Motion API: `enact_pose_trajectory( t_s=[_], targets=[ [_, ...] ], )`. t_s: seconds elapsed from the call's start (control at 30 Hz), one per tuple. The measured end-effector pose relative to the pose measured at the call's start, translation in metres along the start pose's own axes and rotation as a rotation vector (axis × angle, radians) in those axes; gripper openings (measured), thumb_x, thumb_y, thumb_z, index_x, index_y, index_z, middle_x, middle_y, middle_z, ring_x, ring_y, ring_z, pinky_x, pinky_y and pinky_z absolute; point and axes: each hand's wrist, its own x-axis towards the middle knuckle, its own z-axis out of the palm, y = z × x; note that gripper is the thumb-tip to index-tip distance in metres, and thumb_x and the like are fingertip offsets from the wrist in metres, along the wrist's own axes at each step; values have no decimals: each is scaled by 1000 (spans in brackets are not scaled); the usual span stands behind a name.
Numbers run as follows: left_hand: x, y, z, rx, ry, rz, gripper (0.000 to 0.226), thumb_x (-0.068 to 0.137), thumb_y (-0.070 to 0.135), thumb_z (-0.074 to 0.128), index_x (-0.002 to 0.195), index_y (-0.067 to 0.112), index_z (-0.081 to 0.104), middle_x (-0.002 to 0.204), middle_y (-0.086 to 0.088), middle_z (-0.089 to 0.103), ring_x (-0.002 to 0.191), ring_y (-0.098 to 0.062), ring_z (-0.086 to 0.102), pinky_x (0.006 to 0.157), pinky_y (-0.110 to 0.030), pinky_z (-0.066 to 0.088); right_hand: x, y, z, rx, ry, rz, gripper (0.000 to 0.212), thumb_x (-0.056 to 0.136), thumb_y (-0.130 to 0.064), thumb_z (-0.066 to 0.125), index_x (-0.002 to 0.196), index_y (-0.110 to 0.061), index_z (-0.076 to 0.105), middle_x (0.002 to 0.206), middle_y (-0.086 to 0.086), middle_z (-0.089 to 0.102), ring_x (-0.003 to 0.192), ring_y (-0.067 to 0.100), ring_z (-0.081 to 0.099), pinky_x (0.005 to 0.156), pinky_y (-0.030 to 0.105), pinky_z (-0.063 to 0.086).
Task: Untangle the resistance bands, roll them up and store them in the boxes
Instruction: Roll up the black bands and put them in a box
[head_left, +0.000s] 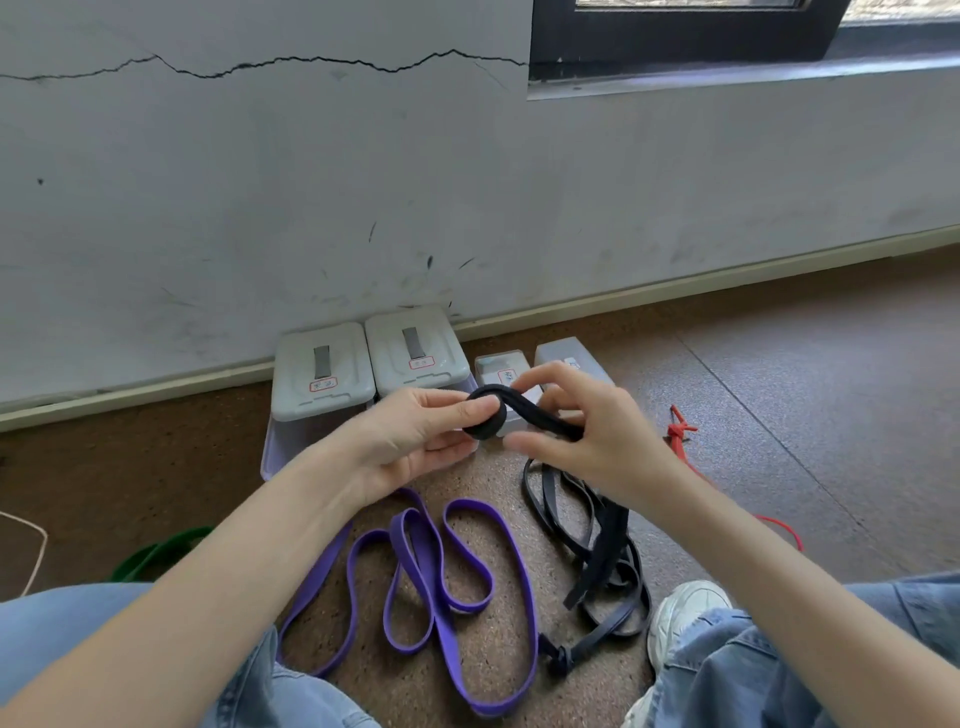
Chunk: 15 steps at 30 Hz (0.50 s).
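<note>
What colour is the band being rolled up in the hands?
Black band, seen in the head view.

Black band (540, 415) part-rolled (tail trailing to floor), purple band (441, 582) loose before lidded boxes (322, 369)

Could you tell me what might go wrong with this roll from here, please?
The small black band roll, pinched by the left hand, may spring open if the grip loosens. The loose black band tail on the floor ends in a knot that could snag. The grey lidded boxes look closed.
</note>
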Motion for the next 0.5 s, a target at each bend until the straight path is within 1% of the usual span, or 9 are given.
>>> enact_pose_trajectory(
  t_s=[0.07,0.13,0.17,0.23,0.33,0.37,0.43,0.5],
  targets=[
    [2,-7,7,-71,-10,-14,20,57,25,77,77,19,78,86,-2,75,78,-8,70,64,-19,52,-2,3,5,-46,67,-4,30,78,-19,74,102,-19,56,67,-13,57,65,2,63,63,15,51],
    [2,-10,11,-104,-34,-23,25,60,24,76,83,16,77,89,-3,74,81,-9,70,67,-19,54,-2,5,4,-53,116,-13,27,76,-17,75,99,-16,60,59,-17,52,57,0,58,55,10,44],
    [1,-9,10,-85,-59,-29,29,61,23,75,89,15,76,93,-4,74,85,-11,70,70,-20,54,-1,6,2,-43,116,-15,25,76,-14,75,97,-16,61,57,-19,52,54,-3,57,53,7,41],
    [-1,-2,7,39,-132,-29,36,65,19,75,100,13,70,101,-6,73,95,-16,69,75,-23,56,-1,6,-3,-63,36,-28,25,75,-11,76,95,-17,64,58,-22,53,56,-8,56,54,4,38],
    [-6,6,2,280,-226,-36,41,66,16,75,106,10,67,103,-9,72,99,-21,68,83,-29,56,0,2,-6,-177,-158,-72,25,75,-16,76,95,-24,66,72,-17,62,66,-9,57,61,4,40],
    [-7,6,1,318,-243,-53,40,67,16,75,106,9,67,103,-9,72,98,-22,68,83,-30,56,0,2,-6,-220,-197,-89,24,76,-17,76,96,-25,66,75,-15,64,69,-8,58,63,5,41],
    [-10,5,3,377,-252,-65,31,72,13,75,102,9,70,100,-7,73,95,-19,69,78,-27,57,1,3,-5,-305,-235,-132,22,78,-16,73,98,-25,69,82,-15,65,71,-7,57,67,5,42],
    [-10,1,4,429,-214,-28,21,77,11,72,98,11,72,95,-5,74,92,-16,70,74,-25,57,0,5,-3,-328,-222,-150,21,81,-15,71,100,-23,70,83,-14,64,71,-11,55,69,4,41]
  ],
)
